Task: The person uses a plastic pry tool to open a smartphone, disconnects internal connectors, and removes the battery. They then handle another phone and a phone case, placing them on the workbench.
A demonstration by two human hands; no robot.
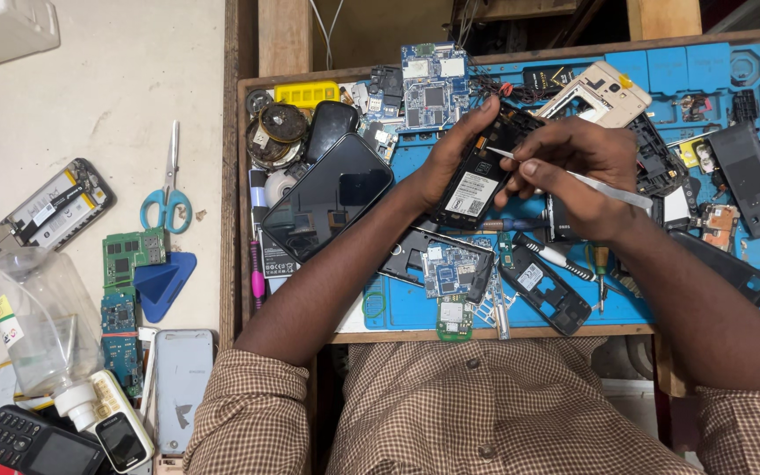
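Left hand (450, 158) grips open phone (477, 180); right hand (573, 176) pinches tweezers (591, 182)

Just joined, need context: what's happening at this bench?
A person is working on an opened black phone over a blue work mat. The left hand holds the phone tilted up, back cover off. The right hand pinches metal tweezers with the tip inside the phone body. Loose circuit boards, phone frames and screwdrivers lie around; scissors sit off to the side.
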